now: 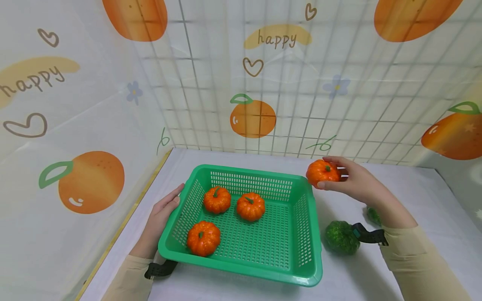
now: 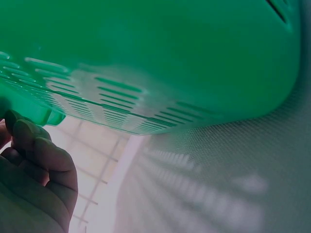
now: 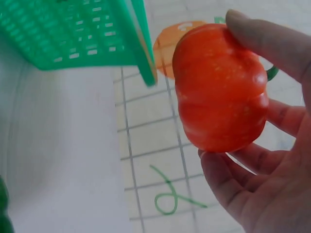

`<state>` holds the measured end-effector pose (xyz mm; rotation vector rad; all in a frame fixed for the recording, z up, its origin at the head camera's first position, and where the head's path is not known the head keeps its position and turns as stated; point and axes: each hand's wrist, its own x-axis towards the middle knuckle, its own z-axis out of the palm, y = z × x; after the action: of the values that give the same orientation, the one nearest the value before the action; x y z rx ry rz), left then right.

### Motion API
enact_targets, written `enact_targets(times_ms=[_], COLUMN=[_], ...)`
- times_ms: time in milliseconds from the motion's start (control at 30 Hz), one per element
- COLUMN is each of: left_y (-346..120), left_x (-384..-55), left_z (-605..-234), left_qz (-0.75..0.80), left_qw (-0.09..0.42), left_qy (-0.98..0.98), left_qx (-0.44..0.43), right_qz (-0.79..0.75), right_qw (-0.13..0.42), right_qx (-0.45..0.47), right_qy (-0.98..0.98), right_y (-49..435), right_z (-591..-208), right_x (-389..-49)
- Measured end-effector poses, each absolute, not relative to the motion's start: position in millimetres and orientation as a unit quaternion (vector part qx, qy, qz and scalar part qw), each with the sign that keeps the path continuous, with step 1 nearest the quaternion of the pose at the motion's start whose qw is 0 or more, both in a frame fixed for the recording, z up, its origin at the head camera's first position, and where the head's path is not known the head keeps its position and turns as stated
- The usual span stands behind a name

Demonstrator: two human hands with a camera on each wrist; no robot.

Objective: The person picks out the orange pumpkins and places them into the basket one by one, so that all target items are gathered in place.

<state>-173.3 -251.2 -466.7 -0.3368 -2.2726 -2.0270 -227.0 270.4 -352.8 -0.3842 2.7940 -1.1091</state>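
Note:
My right hand (image 1: 355, 179) pinches a small orange pumpkin (image 1: 323, 173) between thumb and fingers, just past the right back corner of a green plastic basket (image 1: 241, 269). In the right wrist view this pumpkin (image 3: 221, 90) hangs beside the basket's rim (image 3: 146, 60), its green stem turned toward the palm. My left hand (image 1: 162, 219) grips the basket's left rim; the left wrist view shows its curled fingers (image 2: 51, 158) at the basket's edge. Three orange pumpkins lie inside: one at the back left (image 1: 217, 200), one at the back middle (image 1: 250, 207), one at the front left (image 1: 203, 239).
A green pumpkin (image 1: 342, 237) stands on the white table (image 1: 410, 188) right of the basket, under my right forearm. A smaller green thing (image 1: 373, 215), partly hidden by that arm, lies behind it. A printed curtain over a wire grid (image 1: 293, 83) closes off the back.

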Motion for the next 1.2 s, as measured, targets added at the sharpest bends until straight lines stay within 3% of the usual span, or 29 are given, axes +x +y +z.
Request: enact_targets(times_ms=[1200], left_y=[-251.2], left_x=[-174.2], left_z=[-467.1], left_qz=[-0.668], left_qw=[0.027], left_qy=[-0.737], left_qx=[-0.099], right_qz=[-0.379], right_qw=[0.086], right_qx=[-0.25], right_qy=[0.887], right_y=[190.2], right_z=[-372.8], right_x=[-193.0])
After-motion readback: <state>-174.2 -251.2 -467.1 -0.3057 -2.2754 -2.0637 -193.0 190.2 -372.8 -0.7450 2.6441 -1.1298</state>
